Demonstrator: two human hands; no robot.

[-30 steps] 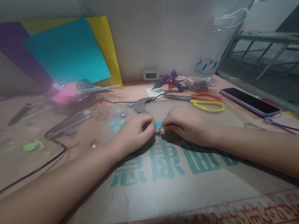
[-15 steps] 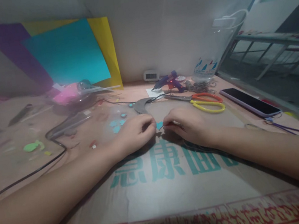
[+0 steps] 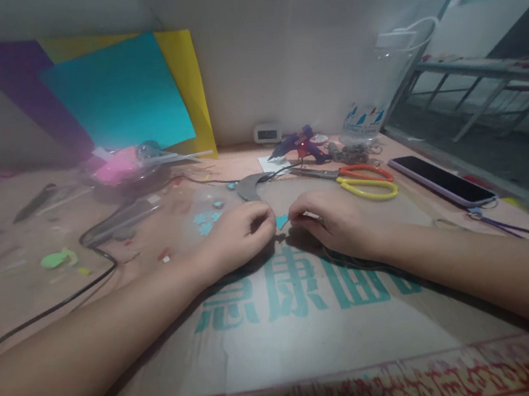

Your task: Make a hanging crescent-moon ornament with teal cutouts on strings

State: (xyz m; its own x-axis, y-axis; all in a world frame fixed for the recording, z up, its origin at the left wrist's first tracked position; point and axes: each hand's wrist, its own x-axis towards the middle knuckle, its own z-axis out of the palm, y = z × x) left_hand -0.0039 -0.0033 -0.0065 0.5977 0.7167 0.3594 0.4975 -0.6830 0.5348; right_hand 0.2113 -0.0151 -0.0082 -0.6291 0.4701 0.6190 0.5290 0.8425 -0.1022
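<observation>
OK, counts: one pair of scissors [image 3: 331,174], one phone [image 3: 444,180] right of it, one glue gun [image 3: 305,140] behind it. Loose blue pieces [image 3: 203,219]: about five, left of the scissors, some overlapping. One small blue piece [image 3: 281,221] sat near-left of the scissors, between the hands. Right hand [image 3: 331,217]: thumb and forefinger pinched on one thin strand [image 3: 286,224]. Left hand [image 3: 234,233]: fingertips together beside the blue piece; couldn't tell if gripping it. Edges: wall [image 3: 262,63] behind the scissors, table [image 3: 412,202] edge right of them, past the phone. Room: narrow gap between hands; printed surface [image 3: 290,349] stretched on the scissors' near side. Strand's long axis ran roughly left-right, tip pointing left, away from the scissors. Blue piece too small to call.
</observation>
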